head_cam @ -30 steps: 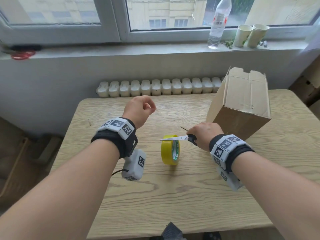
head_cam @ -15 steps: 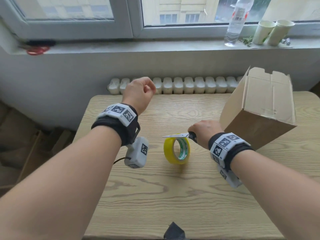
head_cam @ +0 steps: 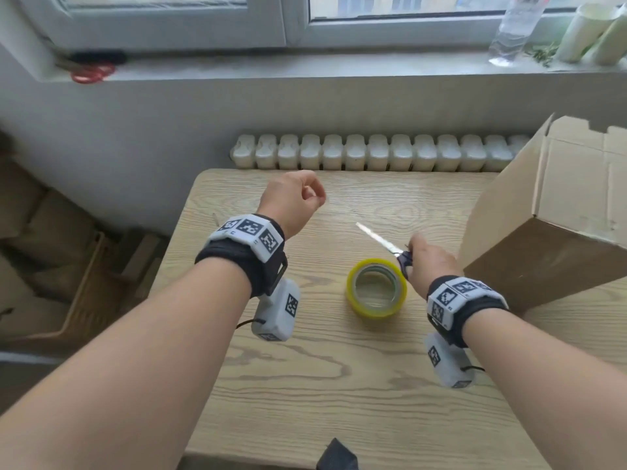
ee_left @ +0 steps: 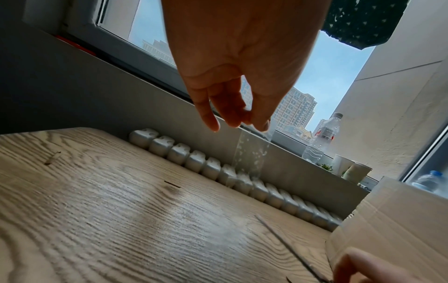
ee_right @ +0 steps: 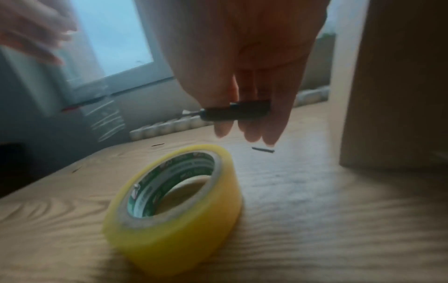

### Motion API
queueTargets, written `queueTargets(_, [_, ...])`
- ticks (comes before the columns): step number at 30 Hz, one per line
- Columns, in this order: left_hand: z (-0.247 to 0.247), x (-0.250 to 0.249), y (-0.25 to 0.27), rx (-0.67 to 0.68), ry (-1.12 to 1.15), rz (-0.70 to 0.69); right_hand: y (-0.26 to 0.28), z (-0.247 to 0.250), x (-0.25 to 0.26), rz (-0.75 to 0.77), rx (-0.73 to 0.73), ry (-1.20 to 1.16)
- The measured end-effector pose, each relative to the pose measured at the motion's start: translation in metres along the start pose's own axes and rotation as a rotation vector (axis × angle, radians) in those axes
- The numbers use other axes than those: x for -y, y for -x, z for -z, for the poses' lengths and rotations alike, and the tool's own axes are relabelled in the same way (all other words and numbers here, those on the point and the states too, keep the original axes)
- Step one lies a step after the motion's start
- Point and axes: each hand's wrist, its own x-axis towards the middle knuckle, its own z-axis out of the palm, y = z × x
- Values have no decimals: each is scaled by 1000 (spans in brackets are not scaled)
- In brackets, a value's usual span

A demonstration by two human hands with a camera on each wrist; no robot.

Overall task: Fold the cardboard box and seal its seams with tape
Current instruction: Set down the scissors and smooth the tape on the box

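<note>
Cardboard box (head_cam: 556, 212) unlabelled; left hand (ee_left: 232, 80) pinches tape strip (ee_left: 251, 153), right hand (head_cam: 429, 262) grips scissors (head_cam: 383, 242).

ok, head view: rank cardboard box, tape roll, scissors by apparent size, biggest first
1. cardboard box, largest, though cut off at the frame edge.
2. tape roll.
3. scissors in the right hand: only the blade and part of the handle show, so this rank is unsure.

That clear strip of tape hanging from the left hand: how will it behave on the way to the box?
The tape strip hangs limp from the left hand, so it is probably floppy and very light. It will likely sway and may curl onto itself. Pinched only at its top end, it may land askew on the cardboard box.
</note>
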Motion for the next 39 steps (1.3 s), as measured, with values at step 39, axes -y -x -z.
queueTargets(39, [-17,-58,14,65,71,-151,26,38,18,215,97,-606])
